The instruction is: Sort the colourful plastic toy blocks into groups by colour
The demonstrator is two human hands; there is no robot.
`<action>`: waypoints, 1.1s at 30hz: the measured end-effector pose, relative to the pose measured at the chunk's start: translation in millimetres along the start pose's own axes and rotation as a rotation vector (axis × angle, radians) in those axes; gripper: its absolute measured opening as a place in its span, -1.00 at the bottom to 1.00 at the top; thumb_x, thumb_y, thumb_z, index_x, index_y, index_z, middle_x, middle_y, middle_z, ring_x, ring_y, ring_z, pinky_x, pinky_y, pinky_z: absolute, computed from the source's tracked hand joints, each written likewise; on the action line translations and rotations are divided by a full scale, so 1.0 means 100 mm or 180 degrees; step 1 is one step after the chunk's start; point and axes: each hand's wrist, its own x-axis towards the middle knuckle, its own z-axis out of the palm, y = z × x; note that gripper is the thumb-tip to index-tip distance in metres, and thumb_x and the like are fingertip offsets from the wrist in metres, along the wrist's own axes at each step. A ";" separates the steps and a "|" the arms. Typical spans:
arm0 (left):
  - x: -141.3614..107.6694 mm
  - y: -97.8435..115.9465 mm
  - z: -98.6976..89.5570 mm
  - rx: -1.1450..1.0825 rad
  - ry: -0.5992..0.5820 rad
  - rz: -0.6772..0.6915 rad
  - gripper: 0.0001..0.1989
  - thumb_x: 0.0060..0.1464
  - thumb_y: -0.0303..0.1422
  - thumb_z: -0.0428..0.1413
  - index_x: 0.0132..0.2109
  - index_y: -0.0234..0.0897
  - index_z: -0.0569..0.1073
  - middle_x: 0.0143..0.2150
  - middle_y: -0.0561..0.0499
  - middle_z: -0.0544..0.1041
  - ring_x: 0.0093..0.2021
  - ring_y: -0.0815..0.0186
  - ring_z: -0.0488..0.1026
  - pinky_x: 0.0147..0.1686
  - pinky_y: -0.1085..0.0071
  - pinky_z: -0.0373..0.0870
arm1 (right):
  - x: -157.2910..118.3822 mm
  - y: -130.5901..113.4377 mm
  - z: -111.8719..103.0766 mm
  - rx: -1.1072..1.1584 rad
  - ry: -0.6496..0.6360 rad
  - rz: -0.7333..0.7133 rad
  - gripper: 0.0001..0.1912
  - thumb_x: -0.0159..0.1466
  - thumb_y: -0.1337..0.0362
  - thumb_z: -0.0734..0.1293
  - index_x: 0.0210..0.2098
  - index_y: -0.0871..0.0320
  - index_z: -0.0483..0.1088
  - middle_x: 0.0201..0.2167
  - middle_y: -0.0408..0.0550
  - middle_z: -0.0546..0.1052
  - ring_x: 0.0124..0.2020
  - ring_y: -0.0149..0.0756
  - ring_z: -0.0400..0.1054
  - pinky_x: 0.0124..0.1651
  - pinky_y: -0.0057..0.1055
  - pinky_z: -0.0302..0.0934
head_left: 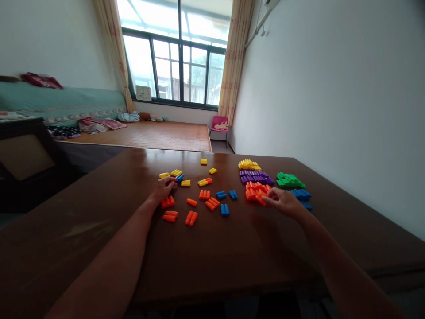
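My left hand (163, 187) reaches to the scattered pieces at left, its fingers closed at a small blue piece (179, 178). Yellow pieces (176, 173) lie just beyond it and orange pieces (168, 202) just below. My right hand (280, 198) pinches an orange piece (260, 199) at the right edge of the orange pile (255, 190). Behind that pile are a purple pile (255, 177) and a yellow pile (249, 165). A blue pile (301, 194) lies partly hidden behind my right hand, with a green pile (290, 180) beyond it.
The brown table (219, 252) holds more loose orange pieces (191, 218) and blue pieces (225, 210) in the middle. Beyond the table are a low bed (166, 133) and a pink chair (219, 120). A white wall (332, 88) rises at the right.
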 end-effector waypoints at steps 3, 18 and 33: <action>-0.01 0.01 -0.01 0.0031 -0.0006 0.0006 -0.68 0.01 -0.23 0.04 -0.11 -0.18 0.55 -0.30 0.05 0.62 -0.24 0.23 0.54 -0.28 0.41 0.39 | -0.18 0.09 0.22 -0.0326 -0.0212 0.0208 -0.55 0.14 -0.18 0.24 -0.42 0.09 0.39 -0.51 -0.11 0.53 -0.49 -0.31 0.40 -0.48 -0.46 0.08; -0.02 0.01 -0.01 0.0029 -0.0045 0.0102 -0.67 0.07 -0.24 0.01 -0.10 -0.24 0.54 -0.27 0.02 0.63 -0.23 0.24 0.55 -0.24 0.39 0.40 | -0.17 0.10 0.39 -0.0382 -0.0227 -0.0009 -0.68 0.18 -0.02 0.30 -0.25 0.09 0.34 -0.39 -0.11 0.52 -0.38 -0.27 0.42 -0.36 -0.42 0.14; -0.04 0.02 0.00 0.0151 -0.0121 0.0097 -0.68 0.07 -0.29 0.02 -0.07 -0.24 0.54 -0.26 0.01 0.63 -0.22 0.25 0.55 -0.23 0.40 0.39 | 0.10 -1.63 0.78 -0.1015 -0.0518 -0.1482 -0.63 0.28 0.02 0.24 -0.07 0.14 0.36 -0.15 0.07 0.52 -0.11 -0.15 0.37 -0.19 -0.36 0.18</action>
